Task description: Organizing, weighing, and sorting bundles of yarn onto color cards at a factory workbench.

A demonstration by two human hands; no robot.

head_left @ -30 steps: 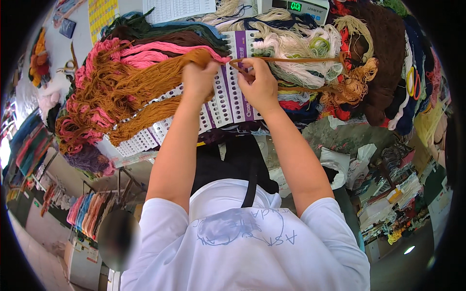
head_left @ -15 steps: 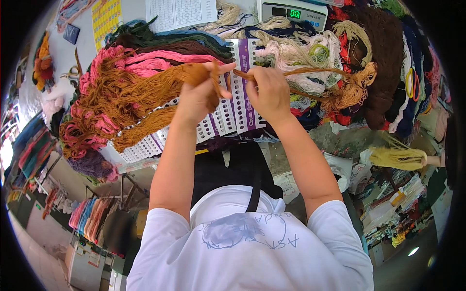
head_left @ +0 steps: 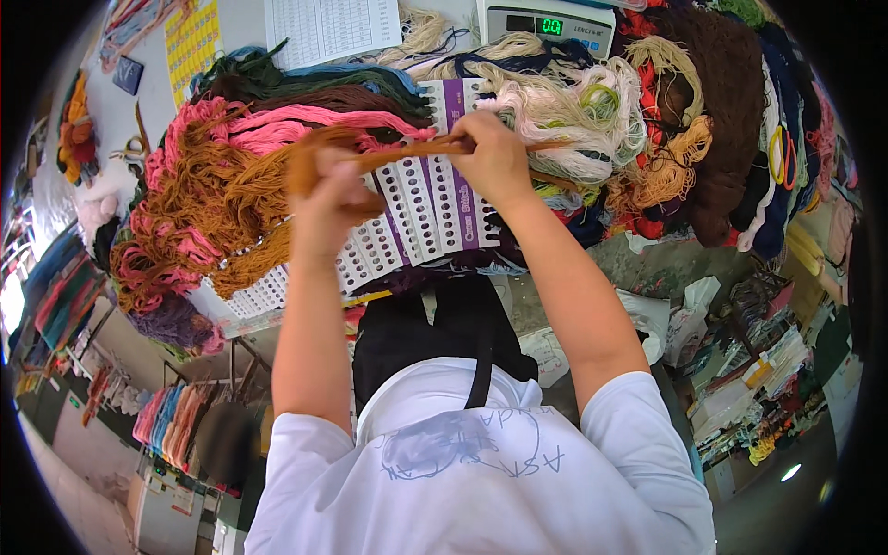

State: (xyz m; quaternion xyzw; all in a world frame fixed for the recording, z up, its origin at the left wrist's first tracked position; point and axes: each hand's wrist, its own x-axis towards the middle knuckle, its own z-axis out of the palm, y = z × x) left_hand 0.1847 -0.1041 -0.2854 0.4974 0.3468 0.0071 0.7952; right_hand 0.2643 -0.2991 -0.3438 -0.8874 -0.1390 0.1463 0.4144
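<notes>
Brown-orange embroidery thread [head_left: 407,150] stretches between my two hands over the punched cards. My left hand [head_left: 328,190], smeared by motion, has the bulk of the brown skein around it, and its fingers are curled. My right hand [head_left: 492,157] pinches the thread's other part, with a short tail sticking out to its right. Beneath lie white thread cards [head_left: 421,208] with rows of holes and purple strips. More brown thread [head_left: 208,176] spreads left of my left hand, over pink skeins [head_left: 287,125].
Behind stands a digital scale [head_left: 546,32] with a green display, beside a printed sheet [head_left: 333,28]. White and cream skeins [head_left: 592,120] and dark brown thread [head_left: 731,120] heap up on the right. Scissors [head_left: 135,146] lie at the left.
My left hand has moved left, drawing the brown thread out longer between my hands. My right hand has shifted slightly left and up. The yellow bundle at the far right has left view.
</notes>
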